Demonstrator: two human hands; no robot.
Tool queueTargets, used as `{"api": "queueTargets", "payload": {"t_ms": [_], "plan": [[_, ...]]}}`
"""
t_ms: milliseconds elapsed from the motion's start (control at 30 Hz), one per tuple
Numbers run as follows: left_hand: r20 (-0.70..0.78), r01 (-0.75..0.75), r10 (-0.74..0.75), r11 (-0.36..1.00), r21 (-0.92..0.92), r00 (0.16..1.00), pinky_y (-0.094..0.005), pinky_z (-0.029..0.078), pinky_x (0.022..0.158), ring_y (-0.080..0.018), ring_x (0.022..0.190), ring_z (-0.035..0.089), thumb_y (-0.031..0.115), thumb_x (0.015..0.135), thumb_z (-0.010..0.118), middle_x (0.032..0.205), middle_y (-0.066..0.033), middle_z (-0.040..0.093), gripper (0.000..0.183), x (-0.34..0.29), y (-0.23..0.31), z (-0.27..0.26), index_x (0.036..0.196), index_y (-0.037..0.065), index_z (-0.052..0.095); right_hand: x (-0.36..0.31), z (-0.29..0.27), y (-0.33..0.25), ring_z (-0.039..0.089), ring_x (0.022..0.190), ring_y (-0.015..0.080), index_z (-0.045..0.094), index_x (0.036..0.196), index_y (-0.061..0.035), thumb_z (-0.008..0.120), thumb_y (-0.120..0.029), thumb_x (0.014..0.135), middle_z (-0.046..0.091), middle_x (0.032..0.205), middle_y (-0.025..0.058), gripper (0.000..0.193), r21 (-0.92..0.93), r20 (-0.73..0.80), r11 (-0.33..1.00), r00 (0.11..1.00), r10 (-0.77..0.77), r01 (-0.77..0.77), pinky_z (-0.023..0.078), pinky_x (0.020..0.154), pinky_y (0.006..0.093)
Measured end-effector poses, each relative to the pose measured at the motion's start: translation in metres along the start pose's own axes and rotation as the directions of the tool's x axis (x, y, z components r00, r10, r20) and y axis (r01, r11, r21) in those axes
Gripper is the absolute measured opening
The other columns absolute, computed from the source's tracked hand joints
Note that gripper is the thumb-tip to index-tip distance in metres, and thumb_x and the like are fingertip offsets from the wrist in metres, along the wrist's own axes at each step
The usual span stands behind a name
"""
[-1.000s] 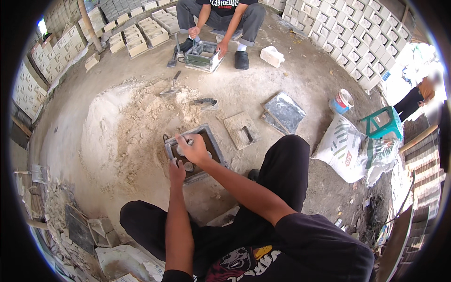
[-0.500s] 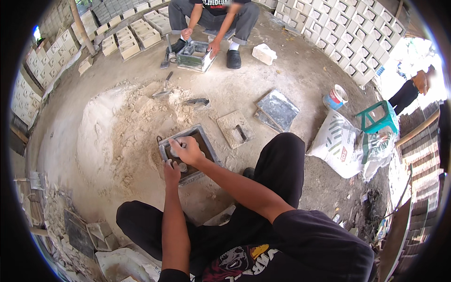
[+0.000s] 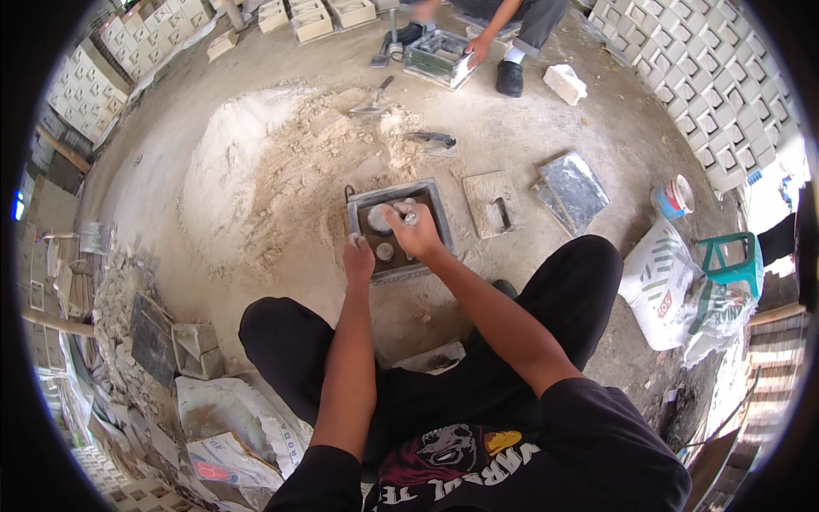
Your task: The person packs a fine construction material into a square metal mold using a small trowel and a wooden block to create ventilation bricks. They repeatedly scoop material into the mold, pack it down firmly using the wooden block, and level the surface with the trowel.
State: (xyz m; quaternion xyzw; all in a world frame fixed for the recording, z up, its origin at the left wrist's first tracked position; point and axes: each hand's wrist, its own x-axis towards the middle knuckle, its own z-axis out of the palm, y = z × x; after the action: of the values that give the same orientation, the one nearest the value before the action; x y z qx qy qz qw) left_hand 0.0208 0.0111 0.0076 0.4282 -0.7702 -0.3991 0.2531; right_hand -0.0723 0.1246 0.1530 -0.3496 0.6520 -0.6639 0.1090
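Observation:
A grey rectangular mould (image 3: 399, 274) sits on the ground between my knees, with sandy material and round grey knobs inside, one small knob (image 3: 385, 252) near the front and a larger round piece (image 3: 378, 219) behind it. My left hand (image 3: 359, 258) is closed at the mould's left wall, thumb up; its fingertips are partly hidden. Over the right part of the mould, my right hand (image 3: 418, 235) is wrapped around a short grey handle (image 3: 410, 218), whose rounded end shows beside the thumb. The handle's lower part is hidden by the hand.
Loose sand (image 3: 247, 145) is heaped to the left, a trowel (image 3: 372, 108) on it. At right lie a plate with a handle slot (image 3: 488, 192), dark plates (image 3: 576, 188), a bucket (image 3: 673, 197), sacks (image 3: 657, 290) and a green stool (image 3: 740, 256). Ahead, a co-worker's hand (image 3: 480, 49) touches another mould (image 3: 438, 62).
The view has tilted downward and turned, so the scene sits higher and further right. My right hand has moved rightward over the mould with the handle; my left hand stays at its left wall.

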Motion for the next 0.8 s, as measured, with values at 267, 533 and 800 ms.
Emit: {"api": "queueTargets", "payload": {"t_ms": [267, 533, 800], "plan": [[0.071, 0.138, -0.131, 0.986, -0.096, 0.989, -0.0461, 0.043, 0.088, -0.0433, 0.105, 0.054, 0.030, 0.094, 0.038, 0.107, -0.0254, 0.060, 0.039, -0.005, -0.008, -0.005, 0.114, 0.002, 0.055, 0.001, 0.006, 0.000, 0.040, 0.057, 0.0042, 0.058, 0.064, 0.0031, 0.062, -0.021, 0.090, 0.050, 0.055, -0.0012, 0.036, 0.026, 0.042, 0.997, 0.996, 0.074, -0.075, 0.036, 0.051, 0.0270], [0.083, 0.143, -0.135, 0.985, -0.097, 0.987, -0.0468, 0.040, 0.090, -0.0439, 0.110, 0.051, 0.037, 0.097, 0.031, 0.110, -0.0265, 0.058, 0.047, -0.003, -0.017, -0.004, 0.113, -0.001, 0.054, 0.006, 0.007, -0.003, 0.039, 0.060, 0.0054, 0.054, 0.063, 0.0033, 0.062, -0.022, 0.088, 0.050, 0.056, 0.0002, 0.037, 0.039, 0.023, 0.994, 0.995, 0.099, -0.100, 0.037, 0.054, 0.0280], [0.046, 0.134, -0.130, 0.987, -0.092, 0.990, -0.0473, 0.041, 0.090, -0.0447, 0.109, 0.051, 0.044, 0.099, 0.027, 0.110, -0.0270, 0.058, 0.055, -0.011, -0.009, -0.001, 0.113, -0.003, 0.053, 0.010, -0.022, -0.002, 0.051, 0.063, 0.0075, 0.065, 0.072, 0.0029, 0.066, -0.022, 0.085, 0.061, 0.064, 0.0009, 0.028, -0.045, 0.357, 0.966, 0.899, 0.254, -0.255, 0.041, 0.057, 0.0276]]}}
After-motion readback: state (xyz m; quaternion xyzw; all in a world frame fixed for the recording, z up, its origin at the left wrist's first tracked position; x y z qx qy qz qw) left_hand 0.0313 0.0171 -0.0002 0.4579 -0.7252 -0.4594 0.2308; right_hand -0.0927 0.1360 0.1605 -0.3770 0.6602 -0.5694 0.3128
